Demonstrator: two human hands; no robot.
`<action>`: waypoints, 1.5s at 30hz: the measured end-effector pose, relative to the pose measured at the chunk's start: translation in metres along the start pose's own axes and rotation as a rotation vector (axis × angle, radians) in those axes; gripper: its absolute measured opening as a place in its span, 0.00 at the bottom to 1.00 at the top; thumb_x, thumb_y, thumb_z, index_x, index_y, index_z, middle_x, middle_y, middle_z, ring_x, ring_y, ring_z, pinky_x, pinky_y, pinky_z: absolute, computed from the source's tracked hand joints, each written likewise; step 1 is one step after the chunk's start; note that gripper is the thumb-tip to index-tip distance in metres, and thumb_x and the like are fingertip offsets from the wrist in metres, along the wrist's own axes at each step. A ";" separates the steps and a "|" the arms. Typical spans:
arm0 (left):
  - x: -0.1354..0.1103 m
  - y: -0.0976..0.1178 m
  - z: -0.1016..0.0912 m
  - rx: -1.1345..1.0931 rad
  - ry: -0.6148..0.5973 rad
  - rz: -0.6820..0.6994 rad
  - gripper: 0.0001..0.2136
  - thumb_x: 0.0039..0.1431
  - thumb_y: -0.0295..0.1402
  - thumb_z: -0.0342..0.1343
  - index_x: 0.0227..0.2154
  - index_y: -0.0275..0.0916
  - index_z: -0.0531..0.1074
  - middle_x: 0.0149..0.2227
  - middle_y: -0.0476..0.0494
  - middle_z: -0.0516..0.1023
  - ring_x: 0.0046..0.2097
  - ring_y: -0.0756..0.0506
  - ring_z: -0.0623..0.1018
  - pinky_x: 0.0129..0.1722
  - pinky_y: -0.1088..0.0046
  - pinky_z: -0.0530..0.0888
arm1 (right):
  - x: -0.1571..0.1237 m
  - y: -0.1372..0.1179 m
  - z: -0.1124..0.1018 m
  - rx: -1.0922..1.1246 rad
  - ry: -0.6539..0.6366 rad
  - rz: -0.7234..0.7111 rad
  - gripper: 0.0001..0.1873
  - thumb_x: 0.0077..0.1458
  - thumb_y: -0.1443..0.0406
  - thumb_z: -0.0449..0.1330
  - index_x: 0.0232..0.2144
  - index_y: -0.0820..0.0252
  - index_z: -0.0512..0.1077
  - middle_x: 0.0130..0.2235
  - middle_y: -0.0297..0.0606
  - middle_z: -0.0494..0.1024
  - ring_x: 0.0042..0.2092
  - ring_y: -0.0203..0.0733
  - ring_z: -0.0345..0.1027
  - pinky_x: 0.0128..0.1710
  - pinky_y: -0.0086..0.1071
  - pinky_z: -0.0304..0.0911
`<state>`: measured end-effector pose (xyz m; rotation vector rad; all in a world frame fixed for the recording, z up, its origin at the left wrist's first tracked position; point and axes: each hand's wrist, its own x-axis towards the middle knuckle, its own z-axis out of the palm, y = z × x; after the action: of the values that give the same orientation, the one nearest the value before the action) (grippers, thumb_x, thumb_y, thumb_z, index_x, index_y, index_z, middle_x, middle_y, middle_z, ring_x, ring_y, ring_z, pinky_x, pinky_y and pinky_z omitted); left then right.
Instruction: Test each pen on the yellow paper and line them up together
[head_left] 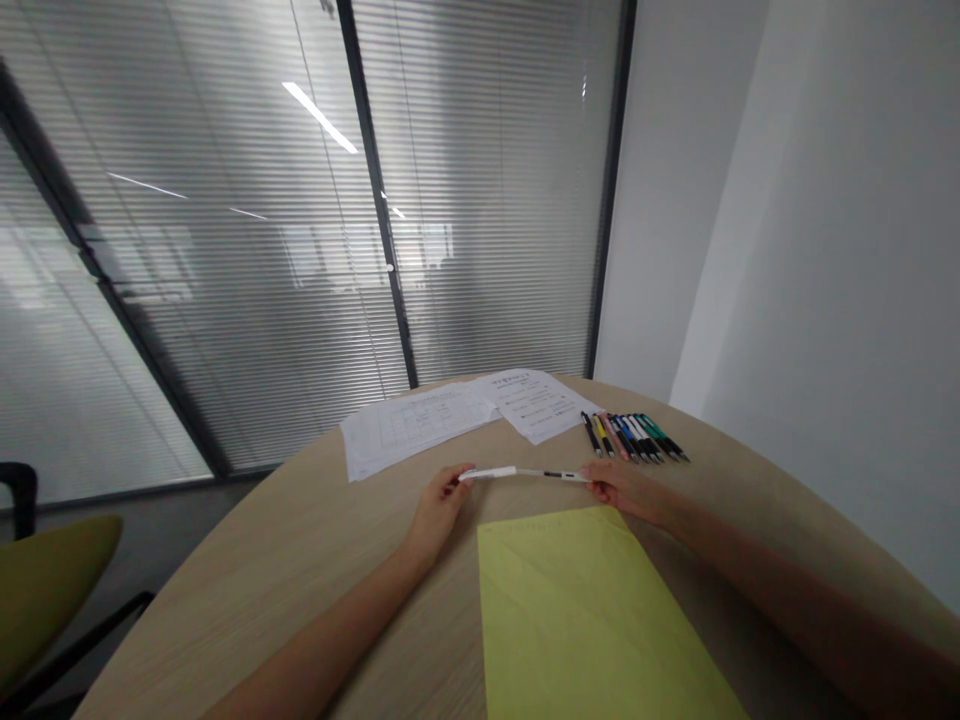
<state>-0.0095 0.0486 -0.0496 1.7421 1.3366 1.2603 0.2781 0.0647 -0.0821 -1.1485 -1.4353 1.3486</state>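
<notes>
A pen is in two parts, held level above the table between my hands. My left hand (442,498) is closed on the outer end of the white pen barrel (491,472). My right hand (609,482) pinches the other pen part (568,476), white with a dark band. From that part a thin, pale refill (531,472) stretches left to the barrel's open end; whether its tip is inside the barrel I cannot tell. Just beyond my right hand lies a row of several pens (634,437) with black, yellow, pink, white, blue and green bodies.
A yellow sheet or envelope (577,610) lies in front of me on the round wooden table (300,560). Printed papers (420,425) lie towards the far edge. A green chair (52,570) stands at the left, and a glass partition with blinds (480,200) rises behind the table.
</notes>
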 end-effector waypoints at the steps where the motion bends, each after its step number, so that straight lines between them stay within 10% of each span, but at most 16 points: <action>1: 0.000 0.001 0.000 0.002 -0.007 0.006 0.16 0.46 0.39 0.50 0.36 0.36 0.72 0.34 0.44 0.75 0.36 0.45 0.71 0.36 0.71 0.66 | 0.000 0.000 0.000 -0.001 -0.001 -0.005 0.12 0.41 0.59 0.57 0.15 0.61 0.63 0.17 0.29 0.63 0.19 0.29 0.52 0.19 0.26 0.47; 25: -0.005 0.020 -0.001 0.040 -0.083 -0.012 0.16 0.45 0.46 0.47 0.15 0.38 0.65 0.16 0.53 0.63 0.24 0.48 0.65 0.26 0.75 0.61 | -0.005 -0.010 0.006 0.016 -0.027 -0.002 0.07 0.38 0.61 0.59 0.19 0.59 0.67 0.17 0.28 0.62 0.20 0.30 0.52 0.21 0.26 0.47; 45: -0.006 0.013 0.001 0.056 -0.272 0.050 0.12 0.42 0.37 0.55 0.30 0.40 0.76 0.28 0.47 0.75 0.31 0.47 0.71 0.31 0.75 0.66 | -0.011 -0.019 0.019 -0.294 -0.017 -0.068 0.17 0.40 0.54 0.58 0.13 0.62 0.65 0.15 0.29 0.62 0.19 0.30 0.52 0.20 0.26 0.46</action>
<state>-0.0037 0.0390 -0.0410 1.9181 1.1863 0.9771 0.2612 0.0498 -0.0643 -1.2633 -1.7103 1.1278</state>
